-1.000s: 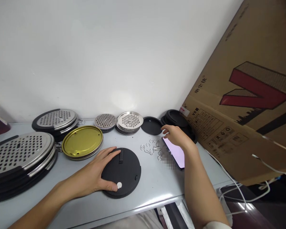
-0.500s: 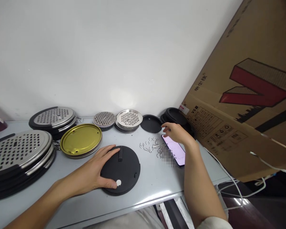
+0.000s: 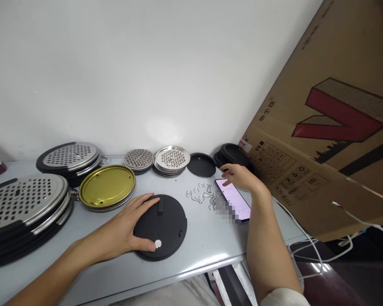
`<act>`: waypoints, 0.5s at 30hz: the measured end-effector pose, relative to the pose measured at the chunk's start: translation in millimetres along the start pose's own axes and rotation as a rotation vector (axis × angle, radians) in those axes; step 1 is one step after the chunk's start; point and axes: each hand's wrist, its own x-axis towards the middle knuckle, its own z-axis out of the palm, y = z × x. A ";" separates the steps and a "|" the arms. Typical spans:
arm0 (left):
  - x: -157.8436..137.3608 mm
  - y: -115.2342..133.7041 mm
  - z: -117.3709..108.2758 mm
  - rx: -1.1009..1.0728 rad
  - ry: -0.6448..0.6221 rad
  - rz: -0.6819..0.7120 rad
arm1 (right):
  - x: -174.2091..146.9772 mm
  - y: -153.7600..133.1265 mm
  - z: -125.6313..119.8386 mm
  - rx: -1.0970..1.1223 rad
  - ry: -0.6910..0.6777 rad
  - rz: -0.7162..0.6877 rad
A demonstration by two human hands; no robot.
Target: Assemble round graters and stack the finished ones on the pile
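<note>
Black disc (image 3: pixel 169 225) beneath a spread left hand (image 3: pixel 127 229)

Head view. Disc: round, matt, flat, lying on the grey table (image 3: pixel 204 259) at lower centre of the frame; short raised strap near its upper edge, small lug at right, white spot (image 3: pixel 158 244) at lower left. Left hand: thumb and fingers splayed over its left side, thumb tip beside the spot; whether it grips or merely steadies, cannot tell. Right hand (image 3: pixel 239 176), right of centre: fingers loosely bent above a lit phone (image 3: pixel 238 202), pinching nothing; contact with the screen unclear.

Progress, as judged: the grater stack (image 3: pixel 22 199) at left looks assembled, metal faces set in black rims. The disc shows no metal face on its upper side. Loose parts remain: thin wire rings and clips (image 3: pixel 208 195), right of centre; perforated steel plates (image 3: pixel 172 158), stacked, mid-frame; glossy gold lid (image 3: pixel 108 185), smooth and rimmed, left of centre; shallow black dish (image 3: pixel 201 165).
</note>
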 end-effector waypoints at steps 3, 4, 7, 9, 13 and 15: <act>0.3 -0.6 -0.1 0.002 -0.005 -0.003 | -0.1 3.8 -1.8 0.015 -0.010 -0.006; 0.4 -0.8 0.0 0.003 -0.002 0.000 | 0.1 4.4 -2.9 0.018 -0.013 -0.011; 0.3 -1.5 0.2 0.006 0.013 0.017 | 1.0 -2.4 -2.5 0.019 -0.003 -0.045; 0.2 -1.8 0.3 0.009 0.019 0.024 | -0.6 -17.7 6.8 0.008 0.070 -0.118; 0.2 -3.6 1.2 0.017 0.037 0.031 | -21.1 -68.6 56.1 -0.095 0.301 -0.432; 0.9 -4.7 2.2 0.013 0.053 0.041 | -40.6 -93.3 87.2 -0.151 0.260 -0.598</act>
